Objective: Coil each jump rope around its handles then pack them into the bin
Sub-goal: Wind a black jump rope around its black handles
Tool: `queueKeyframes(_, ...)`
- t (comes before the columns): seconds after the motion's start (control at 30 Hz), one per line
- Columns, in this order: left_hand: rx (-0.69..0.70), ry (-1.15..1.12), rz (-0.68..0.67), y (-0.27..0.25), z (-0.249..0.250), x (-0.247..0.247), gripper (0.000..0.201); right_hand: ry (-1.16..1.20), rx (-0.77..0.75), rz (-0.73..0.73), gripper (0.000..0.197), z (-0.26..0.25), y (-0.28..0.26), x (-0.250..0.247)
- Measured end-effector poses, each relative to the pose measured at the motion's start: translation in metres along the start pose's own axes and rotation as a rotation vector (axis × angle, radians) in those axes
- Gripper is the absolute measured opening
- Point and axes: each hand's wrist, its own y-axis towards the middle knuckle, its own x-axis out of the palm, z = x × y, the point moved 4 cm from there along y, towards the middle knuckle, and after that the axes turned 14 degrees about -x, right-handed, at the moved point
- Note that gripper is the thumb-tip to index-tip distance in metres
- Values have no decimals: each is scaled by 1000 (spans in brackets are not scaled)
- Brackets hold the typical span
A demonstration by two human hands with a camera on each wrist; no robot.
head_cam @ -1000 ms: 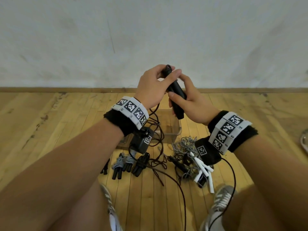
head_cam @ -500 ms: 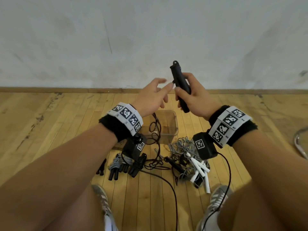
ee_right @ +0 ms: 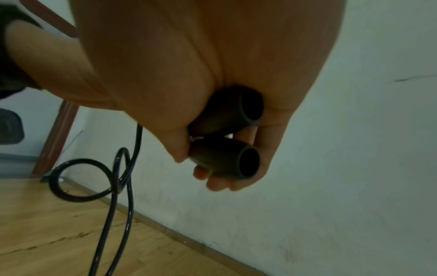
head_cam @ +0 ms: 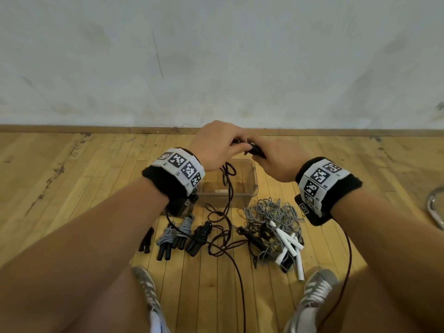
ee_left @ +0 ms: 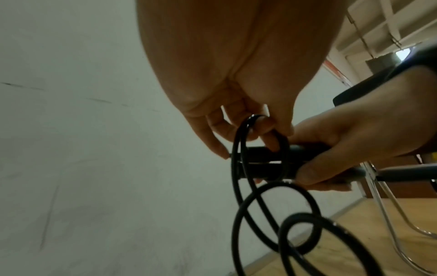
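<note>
My right hand grips two black jump-rope handles side by side, held above the clear plastic bin. My left hand pinches the black rope and holds a loop of it around the handles. The rest of that rope hangs in loops past the bin to the floor. On the floor in front of the bin lie coiled ropes with black handles and a tangled pile of grey ropes with white handles.
The wooden floor meets a white wall just behind the bin. My shoes and knees frame the ropes. A metal chair leg curves in at the right edge.
Both hands dropped from chest height to just above the bin. The handles tipped from upright to level, and my left hand came back onto them with the rope.
</note>
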Motion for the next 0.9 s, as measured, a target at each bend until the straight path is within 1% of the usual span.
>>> queueKeyframes(0.07, -35, -90, 25, 1, -6, -3, 22, 4, -59, -52, 40, -5, -1, 5)
queueKeyframes(0.1, -73, -174, 44, 2, -10, -6, 28, 27, -87, -55, 38, -7, -1, 5)
queueKeyframes(0.17, -150, -330, 47, 6, -19, -10, 41, 86, -127, -13, 40, -8, -1, 4)
queueKeyframes(0.2, -183, -394, 32, 8, -22, -12, 43, 109, -146, 22, 42, -7, 0, 2)
queueKeyframes(0.27, -251, -530, -40, 12, -28, -14, 40, 142, -195, 69, 43, -5, 1, -2)
queueKeyframes(0.33, -306, -654, -137, 15, -32, -14, 39, 192, -249, 82, 39, -8, 0, -5)
queueKeyframes(0.47, -373, -855, -281, 17, -28, -14, 30, 284, -342, 115, 21, -20, -1, -8)
queueKeyframes(0.5, -383, -920, -303, 18, -27, -15, 28, 331, -343, 140, 20, -22, -1, -10)
queueKeyframes(0.57, -401, -1061, -376, 19, -27, -16, 27, 446, -312, 194, 23, -23, -1, -13)
queueKeyframes(0.63, -433, -1194, -426, 21, -30, -12, 30, 572, -273, 245, 23, -22, -1, -17)
queueKeyframes(0.67, -453, -1242, -407, 21, -30, -9, 33, 631, -261, 274, 23, -21, 0, -19)
queueKeyframes(0.73, -481, -1279, -312, 20, -28, -4, 34, 710, -243, 308, 18, -20, 0, -21)
queueKeyframes(0.83, -467, -1128, -171, 17, -22, 2, 33, 769, -211, 323, 12, -21, 0, -19)
queueKeyframes(0.9, -446, -1003, -121, 13, -21, 6, 29, 798, -146, 378, 10, -19, 0, -21)
